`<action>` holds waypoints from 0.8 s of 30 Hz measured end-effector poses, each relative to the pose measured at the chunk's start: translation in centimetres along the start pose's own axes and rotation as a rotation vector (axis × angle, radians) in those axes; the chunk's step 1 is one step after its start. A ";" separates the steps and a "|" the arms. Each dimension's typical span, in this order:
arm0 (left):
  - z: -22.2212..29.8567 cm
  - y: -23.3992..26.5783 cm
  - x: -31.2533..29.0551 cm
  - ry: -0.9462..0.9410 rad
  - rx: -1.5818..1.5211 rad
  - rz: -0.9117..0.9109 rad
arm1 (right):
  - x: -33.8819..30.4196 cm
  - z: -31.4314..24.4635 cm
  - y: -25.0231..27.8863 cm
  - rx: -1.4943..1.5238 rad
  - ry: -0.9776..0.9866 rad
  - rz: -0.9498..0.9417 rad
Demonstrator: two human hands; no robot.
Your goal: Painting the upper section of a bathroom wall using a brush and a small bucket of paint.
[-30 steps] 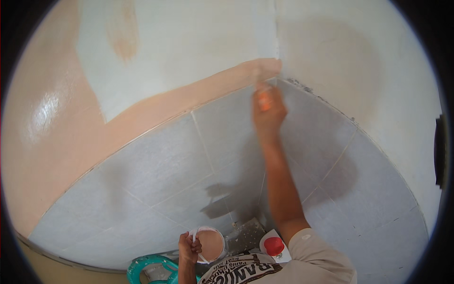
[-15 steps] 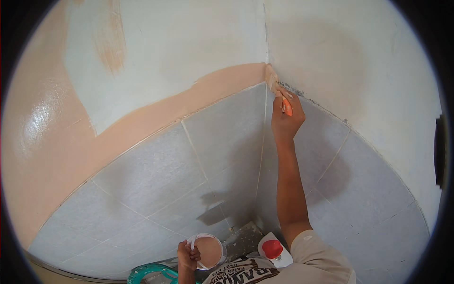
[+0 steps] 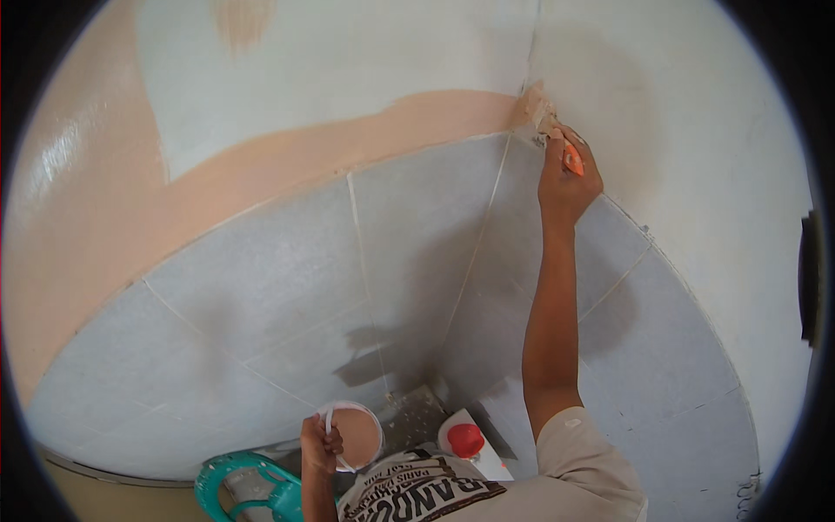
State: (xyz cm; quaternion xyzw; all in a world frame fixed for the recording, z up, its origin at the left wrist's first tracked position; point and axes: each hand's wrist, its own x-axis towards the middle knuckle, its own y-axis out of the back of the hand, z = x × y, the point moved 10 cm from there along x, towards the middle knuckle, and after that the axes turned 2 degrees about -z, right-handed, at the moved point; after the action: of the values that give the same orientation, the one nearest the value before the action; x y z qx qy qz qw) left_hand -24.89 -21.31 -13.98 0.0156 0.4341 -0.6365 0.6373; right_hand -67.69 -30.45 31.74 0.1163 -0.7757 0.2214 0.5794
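Observation:
My right hand (image 3: 571, 178) is closed round the orange handle of a paintbrush (image 3: 541, 111). Its bristles, coated in peach paint, press on the right wall just past the corner, above the tile edge. Low in the view, my left hand (image 3: 322, 444) is wrapped round the white handle of a paint bucket (image 3: 380, 435) that holds peach paint. A peach band (image 3: 339, 139) runs along the left wall above the grey tiles (image 3: 417, 200) and ends at the corner. Most of the right wall (image 3: 696, 165) is off-white.
A teal plastic chair or stool (image 3: 209, 487), spotted with paint, stands beside the bucket at lower left. Right of the bucket, a red round object (image 3: 465, 441) rests on a white surface (image 3: 487, 457). A dark fixture (image 3: 809, 278) shows at the right rim.
The brush in my right hand has moved from the corner onto the right wall, leaving a little peach paint there. My view has shifted; my left hand still grips the bucket.

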 end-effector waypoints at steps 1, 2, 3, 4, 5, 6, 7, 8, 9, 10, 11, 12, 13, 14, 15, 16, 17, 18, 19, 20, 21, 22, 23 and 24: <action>0.1 -0.3 -0.1 -0.003 0.013 -0.012 | -0.7 0.5 -0.3 -0.008 0.004 -0.019; 0.0 -0.2 0.0 0.009 0.005 -0.014 | -1.2 1.0 -1.1 -0.061 -0.032 -0.050; 0.1 -0.2 0.1 0.012 0.009 -0.030 | -1.6 1.7 -1.6 -0.115 -0.067 -0.078; 0.0 -0.3 0.2 0.013 0.014 -0.047 | -1.8 2.0 -1.4 -0.122 -0.063 -0.086; -0.1 -0.1 0.2 0.020 0.010 -0.044 | -2.1 0.9 -1.0 -0.135 0.013 -0.042; -0.1 0.0 0.1 0.020 0.007 -0.049 | -2.4 -0.3 -0.4 -0.146 0.089 0.004; 0.0 0.1 0.0 0.019 0.004 -0.055 | -2.8 -0.7 0.0 -0.147 0.087 -0.001; -0.1 0.0 -0.1 0.024 0.003 -0.053 | -2.9 -0.7 0.9 -0.129 0.034 0.016; -0.1 -0.2 -0.2 0.023 0.008 -0.058 | -3.1 -0.4 1.5 -0.110 -0.018 0.034; -0.1 -0.4 -0.3 0.022 0.012 -0.063 | -3.1 -0.2 1.0 -0.112 -0.020 0.031; -0.2 -0.5 -0.3 0.032 0.016 -0.063 | -3.0 -0.7 -0.2 -0.148 0.041 -0.010; -0.2 -0.5 -0.2 0.031 0.024 -0.059 | -3.0 -1.1 -1.0 -0.182 0.102 -0.051; -0.3 -0.4 -0.1 0.029 0.031 -0.055 | -3.1 -0.9 -0.9 -0.192 0.100 -0.055; -0.4 -0.1 0.0 0.032 0.033 -0.054 | -3.2 -0.6 -1.5 -0.246 0.081 -0.078; -0.5 0.0 0.1 0.035 0.023 -0.070 | -3.3 -0.4 -1.9 -0.300 0.063 -0.102; -0.6 0.1 0.1 0.038 0.012 -0.087 | -3.6 -0.5 -1.6 -0.302 0.062 -0.103; -0.6 -0.1 0.0 0.040 0.007 -0.084 | -3.8 -1.0 -0.2 -0.252 0.092 -0.039; -0.4 -0.1 -0.2 0.031 0.012 -0.068 | -3.9 -1.5 0.8 -0.202 0.122 0.025; -0.3 -0.1 -0.3 0.022 0.018 -0.052 | -3.8 -1.5 0.6 -0.200 0.123 0.019; -0.3 0.0 -0.2 0.028 0.018 -0.054 | -3.5 -1.6 0.3 -0.206 0.110 0.007; -0.3 -0.1 0.0 0.021 0.039 -0.070 | -3.4 -1.5 0.1 -0.211 0.096 -0.004; -0.4 -0.2 0.1 0.014 0.060 -0.087 | -3.5 -1.5 -0.4 -0.217 0.098 -0.007; -0.5 -0.1 0.3 0.018 0.062 -0.093 | -3.7 -0.9 -1.6 -0.238 0.074 -0.061; -0.6 0.3 0.5 0.024 0.065 -0.075 | -3.9 -0.4 -2.3 -0.259 0.050 -0.114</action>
State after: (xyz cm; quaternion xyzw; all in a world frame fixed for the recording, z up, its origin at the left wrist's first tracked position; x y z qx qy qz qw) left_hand -25.09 -21.27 -14.79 0.0277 0.4209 -0.6735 0.6070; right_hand -65.19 -32.62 28.62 0.0788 -0.7752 0.0892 0.6204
